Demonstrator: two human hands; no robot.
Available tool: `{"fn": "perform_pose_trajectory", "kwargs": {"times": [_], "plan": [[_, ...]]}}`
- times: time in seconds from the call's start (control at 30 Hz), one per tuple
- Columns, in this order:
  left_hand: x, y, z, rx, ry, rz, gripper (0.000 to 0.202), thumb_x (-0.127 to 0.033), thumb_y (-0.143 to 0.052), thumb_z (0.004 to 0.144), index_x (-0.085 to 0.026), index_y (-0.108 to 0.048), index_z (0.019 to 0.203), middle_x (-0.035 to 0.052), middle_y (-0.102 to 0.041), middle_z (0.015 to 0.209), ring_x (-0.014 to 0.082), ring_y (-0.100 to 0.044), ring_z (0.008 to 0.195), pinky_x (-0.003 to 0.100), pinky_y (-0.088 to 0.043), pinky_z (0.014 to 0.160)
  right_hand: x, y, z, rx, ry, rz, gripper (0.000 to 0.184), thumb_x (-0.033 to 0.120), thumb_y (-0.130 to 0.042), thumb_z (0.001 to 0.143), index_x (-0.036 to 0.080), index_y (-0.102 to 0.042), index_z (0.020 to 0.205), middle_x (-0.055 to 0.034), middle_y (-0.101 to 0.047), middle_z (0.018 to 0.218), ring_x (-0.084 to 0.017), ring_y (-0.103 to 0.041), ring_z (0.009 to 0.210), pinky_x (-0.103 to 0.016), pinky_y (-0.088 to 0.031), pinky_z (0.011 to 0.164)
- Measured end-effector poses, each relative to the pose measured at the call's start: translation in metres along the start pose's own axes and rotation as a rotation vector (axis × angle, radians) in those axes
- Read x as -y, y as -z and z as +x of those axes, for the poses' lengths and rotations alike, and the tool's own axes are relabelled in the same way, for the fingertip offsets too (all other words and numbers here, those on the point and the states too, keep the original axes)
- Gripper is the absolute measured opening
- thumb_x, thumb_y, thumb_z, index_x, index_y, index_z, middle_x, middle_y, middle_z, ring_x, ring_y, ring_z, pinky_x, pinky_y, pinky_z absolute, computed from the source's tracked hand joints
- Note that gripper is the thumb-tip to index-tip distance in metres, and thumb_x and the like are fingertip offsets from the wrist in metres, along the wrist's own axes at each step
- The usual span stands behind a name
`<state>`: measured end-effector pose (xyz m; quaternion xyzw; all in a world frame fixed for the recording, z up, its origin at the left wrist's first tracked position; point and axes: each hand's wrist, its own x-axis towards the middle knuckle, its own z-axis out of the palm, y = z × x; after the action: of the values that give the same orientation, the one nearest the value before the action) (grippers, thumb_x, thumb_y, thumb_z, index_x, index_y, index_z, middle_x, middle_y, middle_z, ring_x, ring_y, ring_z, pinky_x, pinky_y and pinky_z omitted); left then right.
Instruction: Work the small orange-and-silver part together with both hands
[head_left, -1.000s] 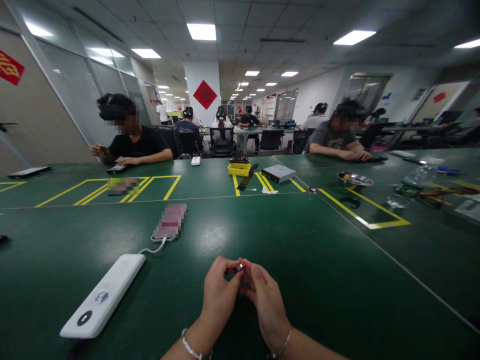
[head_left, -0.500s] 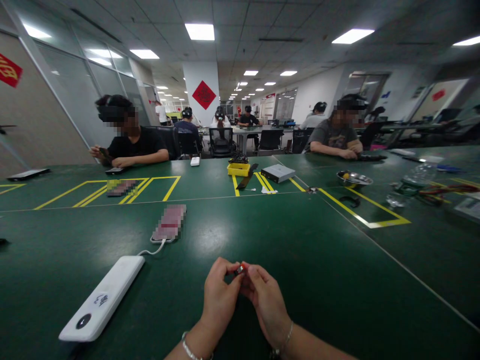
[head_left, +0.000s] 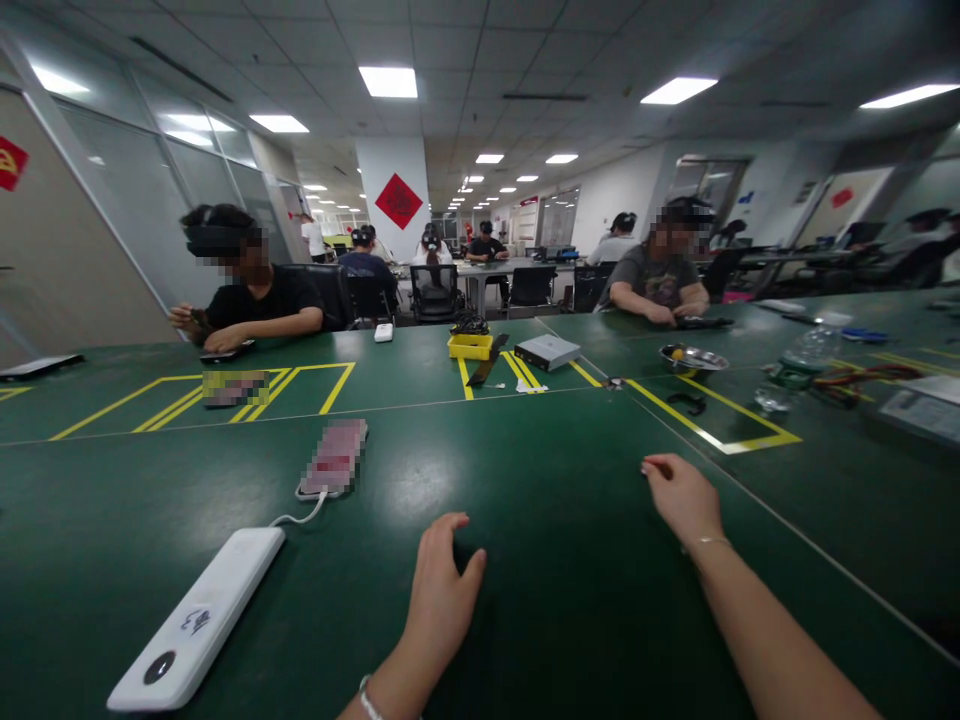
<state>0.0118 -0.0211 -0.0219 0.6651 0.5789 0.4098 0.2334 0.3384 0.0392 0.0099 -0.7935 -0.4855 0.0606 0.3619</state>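
Observation:
My right hand (head_left: 681,497) is stretched forward and to the right over the green table (head_left: 570,520), its fingertips pinched on a small dark piece with a red end (head_left: 646,467), low over the table surface. My left hand (head_left: 441,585) rests palm down on the table near the front edge, thumb apart from the fingers and nothing in it. Both wrists wear thin bracelets.
A white power bank (head_left: 196,620) lies at front left, cabled to a phone (head_left: 334,458). Farther back are a yellow tray (head_left: 469,346), a grey box (head_left: 547,351), a metal dish (head_left: 693,358) and a plastic bottle (head_left: 795,362). Other people sit at the far side.
My hands were together, both pinching the small piece. My right hand has carried it away to the right and forward; my left hand let go and settled on the table.

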Motion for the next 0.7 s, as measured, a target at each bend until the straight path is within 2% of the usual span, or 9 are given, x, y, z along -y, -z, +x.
{"fn": "perform_pose_trajectory", "kwargs": {"times": [0.07, 0.17, 0.27, 0.4, 0.5, 0.6, 0.63, 0.7], "plan": [[0.001, 0.0, 0.001, 0.009, 0.015, -0.015, 0.033, -0.021, -0.051, 0.07, -0.02, -0.049, 0.103, 0.006, -0.052, 0.106, 0.0223, -0.045, 0.105, 0.043, -0.033, 0.092, -0.031, 0.016, 0.016, -0.02, -0.07, -0.142, 0.025, 0.03, -0.044, 0.069, 0.017, -0.06, 0.083, -0.0078, -0.061, 0.084, -0.021, -0.054, 0.075, -0.031, -0.039, 0.065], [0.001, 0.001, 0.002, 0.025, 0.04, -0.043, 0.032, -0.022, -0.051, 0.07, -0.02, -0.05, 0.101, 0.0059, -0.053, 0.105, 0.0218, -0.046, 0.104, 0.042, -0.033, 0.092, -0.061, 0.028, 0.026, 0.028, -0.208, -0.231, 0.029, 0.03, -0.042, 0.07, 0.018, -0.061, 0.089, -0.0095, -0.061, 0.087, -0.022, -0.055, 0.072, -0.032, -0.04, 0.061], [0.001, 0.003, 0.003, 0.037, 0.048, -0.053, 0.03, -0.022, -0.051, 0.07, -0.02, -0.051, 0.1, 0.0056, -0.054, 0.103, 0.0211, -0.048, 0.102, 0.041, -0.034, 0.09, -0.078, 0.029, 0.03, 0.06, -0.277, -0.275, 0.034, 0.033, -0.04, 0.07, 0.018, -0.062, 0.091, -0.0119, -0.061, 0.087, -0.026, -0.055, 0.072, -0.035, -0.04, 0.057], [-0.002, 0.004, 0.003, 0.059, -0.004, -0.033, 0.025, -0.018, -0.05, 0.069, -0.02, -0.054, 0.093, 0.0051, -0.054, 0.104, 0.0204, -0.048, 0.102, 0.041, -0.034, 0.091, -0.088, 0.025, 0.032, 0.002, -0.256, -0.382, 0.036, 0.034, -0.039, 0.07, 0.018, -0.065, 0.088, -0.0158, -0.059, 0.09, -0.032, -0.054, 0.081, -0.04, -0.04, 0.062], [-0.004, 0.004, 0.003, 0.06, -0.032, -0.02, 0.024, -0.015, -0.05, 0.068, -0.021, -0.056, 0.091, 0.0051, -0.055, 0.105, 0.0206, -0.048, 0.103, 0.042, -0.034, 0.091, -0.078, 0.02, 0.029, -0.075, -0.179, -0.447, 0.037, 0.032, -0.039, 0.071, 0.014, -0.063, 0.092, -0.0171, -0.057, 0.096, -0.032, -0.05, 0.093, -0.042, -0.038, 0.076], [-0.004, 0.003, 0.002, 0.063, -0.039, -0.021, 0.028, -0.015, -0.05, 0.068, -0.021, -0.056, 0.095, 0.0051, -0.055, 0.108, 0.0205, -0.048, 0.105, 0.043, -0.034, 0.093, -0.043, 0.008, 0.016, -0.168, 0.045, -0.427, 0.041, 0.03, -0.039, 0.073, 0.007, -0.057, 0.101, -0.0175, -0.054, 0.104, -0.029, -0.042, 0.104, -0.042, -0.029, 0.091], [-0.004, 0.003, 0.002, 0.07, -0.044, -0.024, 0.03, -0.015, -0.05, 0.068, -0.022, -0.056, 0.096, 0.0048, -0.055, 0.11, 0.0203, -0.047, 0.106, 0.043, -0.034, 0.093, -0.026, 0.002, 0.009, -0.156, 0.141, -0.378, 0.041, 0.029, -0.039, 0.074, 0.006, -0.055, 0.103, -0.017, -0.052, 0.108, -0.027, -0.04, 0.107, -0.041, -0.026, 0.094], [-0.004, 0.003, 0.002, 0.087, -0.052, -0.034, 0.032, -0.014, -0.049, 0.068, -0.023, -0.056, 0.098, 0.004, -0.055, 0.112, 0.0197, -0.046, 0.108, 0.043, -0.033, 0.095, 0.01, -0.013, -0.013, -0.044, 0.311, -0.216, 0.039, 0.029, -0.038, 0.076, 0.008, -0.055, 0.104, -0.0146, -0.05, 0.112, -0.024, -0.037, 0.111, -0.04, -0.024, 0.097]]}}
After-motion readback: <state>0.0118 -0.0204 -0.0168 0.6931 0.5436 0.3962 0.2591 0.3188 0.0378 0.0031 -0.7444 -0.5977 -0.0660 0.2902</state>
